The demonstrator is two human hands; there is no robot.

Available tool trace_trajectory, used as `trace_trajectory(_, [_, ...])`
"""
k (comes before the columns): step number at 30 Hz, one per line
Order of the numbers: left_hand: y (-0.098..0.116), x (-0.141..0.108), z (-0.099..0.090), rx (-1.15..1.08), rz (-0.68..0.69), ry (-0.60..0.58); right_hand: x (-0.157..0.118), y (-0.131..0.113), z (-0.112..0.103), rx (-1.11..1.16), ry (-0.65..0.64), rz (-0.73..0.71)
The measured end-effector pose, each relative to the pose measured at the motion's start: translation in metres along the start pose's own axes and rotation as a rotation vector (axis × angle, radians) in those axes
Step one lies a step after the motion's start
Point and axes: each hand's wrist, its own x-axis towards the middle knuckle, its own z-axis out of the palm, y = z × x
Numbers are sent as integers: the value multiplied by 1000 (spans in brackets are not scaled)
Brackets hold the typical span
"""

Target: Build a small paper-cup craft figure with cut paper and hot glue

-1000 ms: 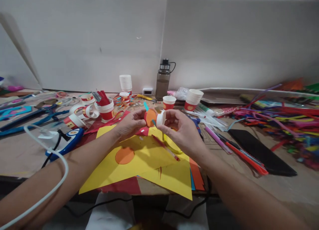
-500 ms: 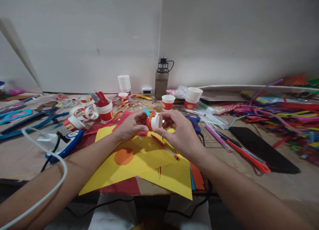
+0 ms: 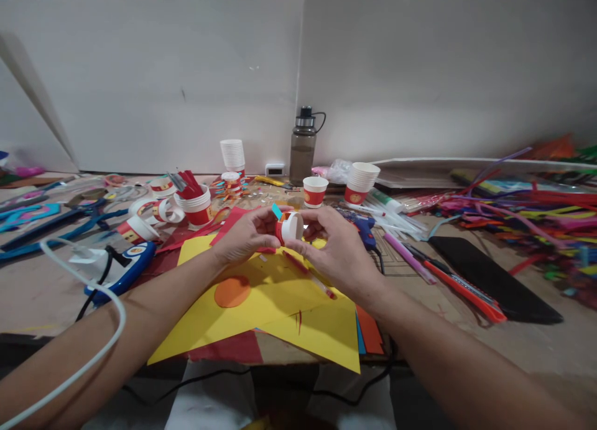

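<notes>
Between my two hands is a small red-and-white paper cup (image 3: pixel 291 227), tipped on its side, with orange and blue paper bits on it. My left hand (image 3: pixel 252 232) grips it from the left, fingers behind and thumb in front. From the other side my right hand (image 3: pixel 332 240) pinches its white end. Below lie yellow paper sheets (image 3: pixel 200 321) bearing an orange paper circle (image 3: pixel 232 291) and a red-tipped pen (image 3: pixel 321 286). A blue glue gun (image 3: pixel 365 230) rests just beyond my right hand.
Upright paper cups (image 3: pixel 314 192) and a water bottle (image 3: pixel 303 147) stand at the back. A stacked cup with red strips (image 3: pixel 193 206) is left. A blue power strip (image 3: pixel 125 271) with a white cable sits near my left forearm. At right lie a red cutter (image 3: pixel 466 292) and a black case (image 3: pixel 494 281).
The paper cup has turned slightly in my fingers, so its orange strip shows less in front. Both hands stay in nearly the same place.
</notes>
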Motion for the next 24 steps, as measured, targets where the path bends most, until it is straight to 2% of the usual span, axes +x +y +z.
trace_trajectory(24, [-4,1,-4,-5,1,-10,-1,3,2,54,-7,33])
